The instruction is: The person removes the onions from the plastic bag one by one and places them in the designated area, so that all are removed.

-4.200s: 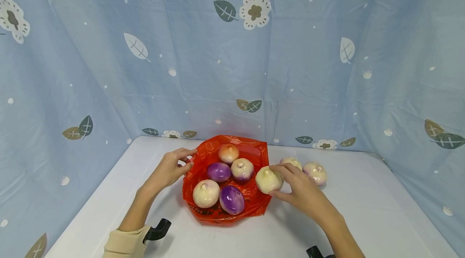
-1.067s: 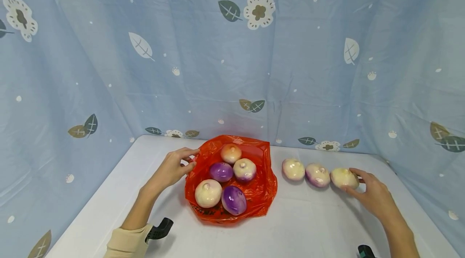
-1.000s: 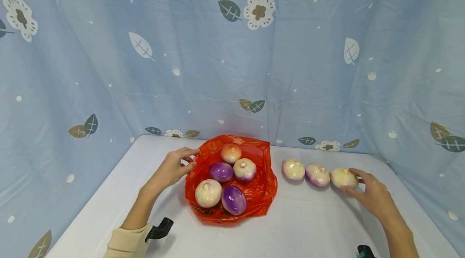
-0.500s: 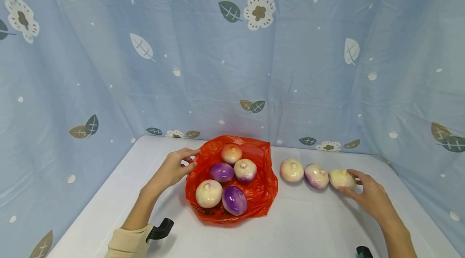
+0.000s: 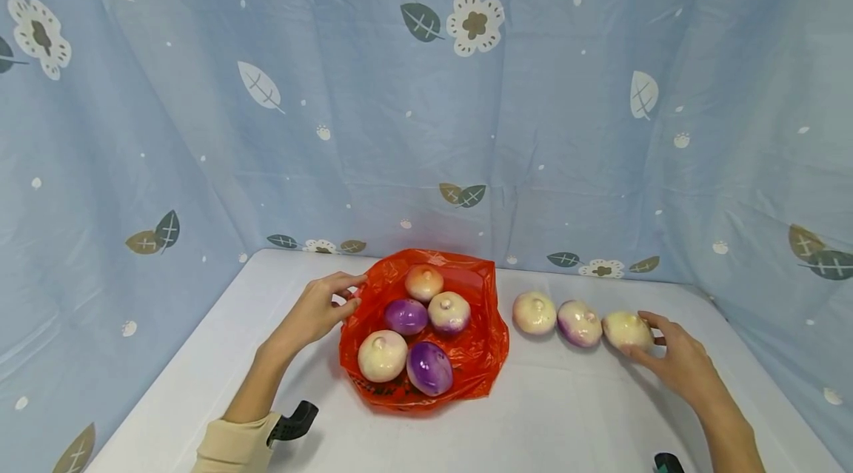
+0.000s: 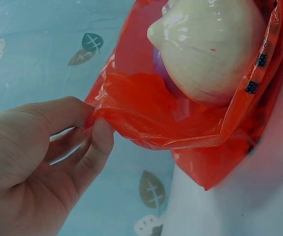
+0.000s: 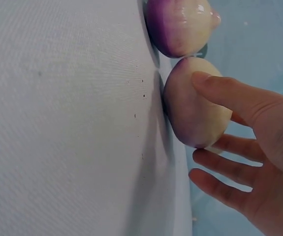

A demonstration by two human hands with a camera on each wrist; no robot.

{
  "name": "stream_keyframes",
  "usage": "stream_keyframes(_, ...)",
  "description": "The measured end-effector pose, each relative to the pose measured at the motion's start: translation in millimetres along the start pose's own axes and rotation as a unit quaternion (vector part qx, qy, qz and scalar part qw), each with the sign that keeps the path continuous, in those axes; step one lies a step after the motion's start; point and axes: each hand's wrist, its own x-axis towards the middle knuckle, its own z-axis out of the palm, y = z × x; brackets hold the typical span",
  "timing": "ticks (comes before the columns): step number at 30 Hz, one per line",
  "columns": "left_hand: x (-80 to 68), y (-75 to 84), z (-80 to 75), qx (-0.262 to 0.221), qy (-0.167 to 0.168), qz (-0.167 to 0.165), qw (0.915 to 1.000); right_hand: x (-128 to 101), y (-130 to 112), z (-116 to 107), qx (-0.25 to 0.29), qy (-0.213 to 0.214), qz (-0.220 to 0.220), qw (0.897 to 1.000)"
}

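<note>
My left hand (image 5: 318, 308) pinches the left rim of a red plastic bag (image 5: 483, 354) between thumb and fingers; the left wrist view shows the film bunched at the fingertips. Inside the opened bag lie several glossy onions, among them a white onion (image 5: 383, 356) and a purple onion (image 5: 429, 368). On the right side of the table, my right hand (image 5: 680, 358) holds a pale onion with a purplish underside (image 7: 193, 105), thumb on one side and fingers on the other. It is the rightmost of three in a row, beside a white-and-purple onion (image 5: 579, 323).
The leftmost onion of the row (image 5: 534, 312) sits just right of the bag. All stands on a white table (image 5: 553, 414), with a blue patterned curtain (image 5: 373, 125) behind and at both sides. Black wrist devices (image 5: 293, 421) show near the forearms.
My right hand has carried the pale onion from the bag's right edge to the row's right end. In the last second, the row has shifted slightly left. My left hand stays put.
</note>
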Motion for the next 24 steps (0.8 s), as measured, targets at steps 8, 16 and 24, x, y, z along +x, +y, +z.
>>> stream_keyframes(8, -0.3, 1.3, -0.1, 0.006, -0.002, -0.005, 1.0, -2, -1, -4, -0.005, -0.01, 0.0, 1.0)
stream_keyframes(16, -0.4, 2.5, -0.9, 0.003, -0.006, -0.005, 1.0, -5, -3, -9, -0.011, 0.008, -0.008, 1.0)
stream_keyframes(24, -0.6, 3.1, -1.0, 0.006, -0.006, -0.003, 1.0, -6, -8, -13, -0.019, 0.024, -0.01, 0.999)
